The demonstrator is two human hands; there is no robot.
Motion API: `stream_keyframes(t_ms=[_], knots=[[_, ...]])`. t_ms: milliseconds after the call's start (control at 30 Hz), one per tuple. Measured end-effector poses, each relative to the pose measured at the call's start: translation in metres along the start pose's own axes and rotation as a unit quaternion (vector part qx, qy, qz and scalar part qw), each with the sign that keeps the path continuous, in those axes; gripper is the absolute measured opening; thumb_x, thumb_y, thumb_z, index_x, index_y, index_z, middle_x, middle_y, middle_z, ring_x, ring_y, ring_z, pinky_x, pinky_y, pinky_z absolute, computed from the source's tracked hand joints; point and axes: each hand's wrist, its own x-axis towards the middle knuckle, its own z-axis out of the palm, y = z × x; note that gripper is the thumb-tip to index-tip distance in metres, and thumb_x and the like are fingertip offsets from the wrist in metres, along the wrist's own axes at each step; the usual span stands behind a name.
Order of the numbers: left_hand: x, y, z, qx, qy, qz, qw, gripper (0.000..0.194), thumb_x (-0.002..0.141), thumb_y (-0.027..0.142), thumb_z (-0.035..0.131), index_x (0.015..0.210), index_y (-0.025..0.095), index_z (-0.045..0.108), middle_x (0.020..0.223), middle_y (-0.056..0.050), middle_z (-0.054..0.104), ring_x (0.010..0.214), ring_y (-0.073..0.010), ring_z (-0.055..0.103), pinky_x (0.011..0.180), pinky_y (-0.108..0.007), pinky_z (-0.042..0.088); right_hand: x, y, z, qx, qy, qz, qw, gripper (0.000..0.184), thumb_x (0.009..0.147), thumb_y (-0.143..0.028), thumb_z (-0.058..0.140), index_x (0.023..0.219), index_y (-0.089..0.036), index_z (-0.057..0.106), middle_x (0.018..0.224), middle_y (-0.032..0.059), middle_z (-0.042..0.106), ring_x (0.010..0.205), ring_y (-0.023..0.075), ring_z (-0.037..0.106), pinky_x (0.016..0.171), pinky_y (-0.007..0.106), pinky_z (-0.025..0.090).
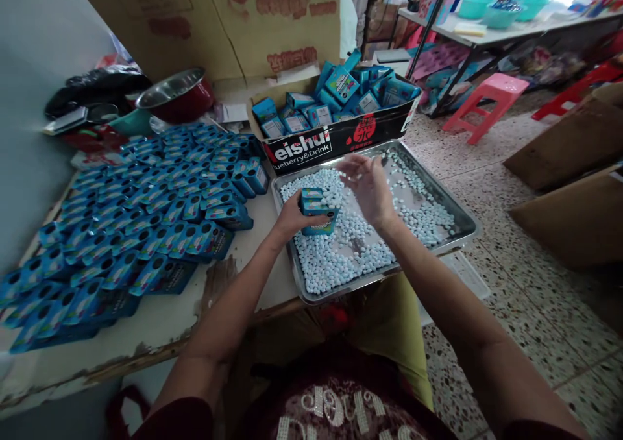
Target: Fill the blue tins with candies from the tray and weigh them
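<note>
My left hand (293, 218) is closed around a few small blue candy boxes (318, 222) stacked together, held over the left part of a metal tray (470, 229). Pale blue and white candies (321, 265) lie spread across that tray, and some sit heaped at the right of the held boxes. My right hand (367, 187) hovers over the tray's middle, fingers apart and slightly blurred, with nothing visible in it. Bare metal shows in patches beneath it.
Many upright blue boxes with round holes (160, 200) stand in rows on the table at left. Behind the tray, a black cardboard carton (341, 138) holds more blue boxes. A red metal bowl (178, 96) sits farther back. A pink stool (487, 106) stands on the floor at right.
</note>
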Motion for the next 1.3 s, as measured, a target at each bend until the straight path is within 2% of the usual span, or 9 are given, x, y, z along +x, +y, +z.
stream_keyframes(t_ms=[100,233,400,567,800,900,1000,1133,1300], knots=[[-0.008,0.002,-0.004,0.058,0.011,0.038,0.998,0.082,0.048,0.053,0.107,0.111,0.023,0.065,0.109,-0.006,0.077,0.107,-0.0315,0.073,0.102,-0.049,0.061,-0.003,0.028,-0.040,-0.236,-0.005,-0.048,0.970,0.062,0.092,-0.079,0.069,0.131,-0.031,0.070,0.141,0.0118,0.065,0.141,0.0379,0.057,0.116,0.061,0.053],[-0.014,0.002,-0.023,0.118,0.039,0.063,0.990,0.078,0.053,0.054,0.105,0.111,0.024,0.063,0.106,-0.005,0.074,0.104,-0.0315,0.074,0.102,-0.051,0.062,-0.028,0.057,-0.058,-0.501,-0.148,-0.088,0.848,0.084,0.087,-0.080,0.076,0.151,-0.027,0.063,0.173,0.0185,0.044,0.161,0.0478,0.040,0.129,0.071,0.038],[-0.011,-0.008,-0.046,0.046,0.022,0.077,0.996,0.091,0.056,0.057,0.104,0.126,0.024,0.057,0.122,-0.009,0.073,0.116,-0.0343,0.074,0.107,-0.055,0.062,-0.029,0.071,-0.019,-0.572,-0.301,-0.186,0.740,0.118,0.078,-0.095,0.074,0.171,-0.028,0.047,0.186,0.0168,0.025,0.170,0.0502,0.021,0.136,0.071,0.024],[-0.003,-0.008,-0.056,0.033,-0.058,0.091,0.994,0.088,0.056,0.051,0.105,0.128,0.027,0.060,0.126,-0.009,0.073,0.123,-0.0366,0.073,0.109,-0.056,0.061,0.009,0.091,0.019,-0.576,-0.353,-0.244,0.695,0.106,0.082,-0.090,0.074,0.166,-0.030,0.055,0.179,0.0141,0.039,0.164,0.0478,0.030,0.132,0.067,0.029],[0.000,-0.011,-0.062,0.010,-0.129,0.149,0.980,0.082,0.058,0.046,0.104,0.128,0.034,0.064,0.128,-0.007,0.073,0.125,-0.0366,0.074,0.112,-0.056,0.060,0.004,0.106,-0.015,-0.584,-0.309,-0.158,0.734,0.043,0.105,-0.056,0.060,0.120,-0.020,0.077,0.123,0.0181,0.072,0.107,0.0335,0.064,0.082,0.041,0.050],[-0.004,-0.007,-0.058,-0.019,-0.168,0.164,0.972,0.074,0.062,0.049,0.103,0.125,0.035,0.066,0.129,-0.009,0.074,0.127,-0.0378,0.073,0.111,-0.057,0.061,-0.012,0.092,-0.031,-0.475,-0.175,-0.006,0.862,0.036,0.104,-0.053,0.062,0.095,-0.020,0.074,0.088,0.0118,0.072,0.076,0.0231,0.061,0.064,0.033,0.039],[-0.007,-0.006,-0.054,-0.021,-0.174,0.137,0.975,0.079,0.056,0.064,0.102,0.120,0.033,0.068,0.124,-0.011,0.075,0.126,-0.0395,0.072,0.111,-0.059,0.061,-0.016,0.063,-0.034,-0.167,-0.030,0.152,0.974,0.043,0.101,-0.060,0.064,0.080,-0.022,0.064,0.068,0.0039,0.060,0.056,0.0147,0.046,0.053,0.029,0.032],[-0.007,-0.008,-0.051,-0.014,-0.162,0.129,0.978,0.081,0.054,0.054,0.106,0.122,0.031,0.068,0.126,-0.011,0.075,0.122,-0.0385,0.074,0.108,-0.057,0.062,-0.004,0.012,-0.016,0.226,-0.009,0.182,0.957,0.039,0.095,-0.062,0.070,0.091,-0.024,0.064,0.074,0.0006,0.060,0.056,0.0116,0.044,0.047,0.027,0.032],[-0.004,0.000,-0.046,0.005,-0.143,0.014,0.990,0.093,0.043,0.052,0.106,0.123,0.029,0.064,0.116,-0.007,0.078,0.114,-0.0397,0.077,0.101,-0.055,0.064,0.008,-0.031,0.025,0.320,-0.005,0.103,0.942,0.043,0.099,-0.067,0.068,0.103,-0.024,0.067,0.083,0.0014,0.061,0.070,0.0138,0.059,0.051,0.026,0.042]])
